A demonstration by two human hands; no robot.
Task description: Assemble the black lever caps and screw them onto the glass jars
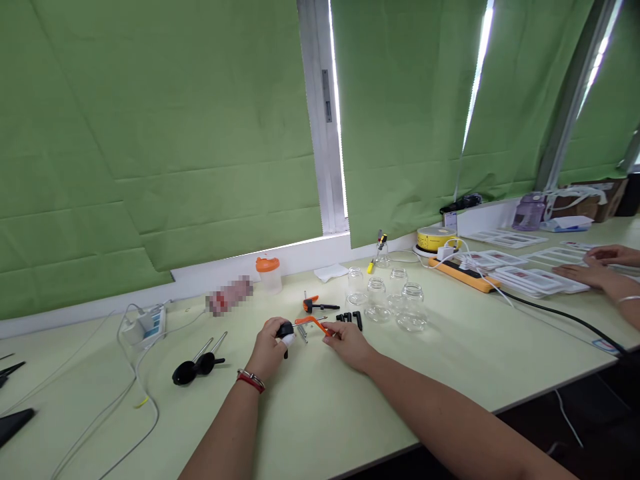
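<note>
Along the left part of the pale green table (200, 433), I see a white power strip (153, 328) with white cables, then two black rounded pieces with thin metal rods (195, 367). Behind them lies a pink item (230, 295), blurred out, and right of it stands a clear plastic cup with an orange lid (269, 275).

Near the middle, the fingers of my left hand (270, 345) are closed around a black rounded part (285, 330) whose thin metal rod points right. Small silver screws (303, 334) lie on the table between my hands. An orange and black clamp (309, 305) lies just behind them. My right hand (350, 343) pinches the end of a bent orange strip (321, 327) between its fingers; I can't tell whether strip and rod touch. Just behind that hand are small black elbow-shaped pieces (358, 320).

Farther right, I have four clear glass jars (412, 311) grouped upright, then an orange and black power strip (465, 275), stacked white frames (530, 280) and another person's hands (583, 270) over more frames.
</note>
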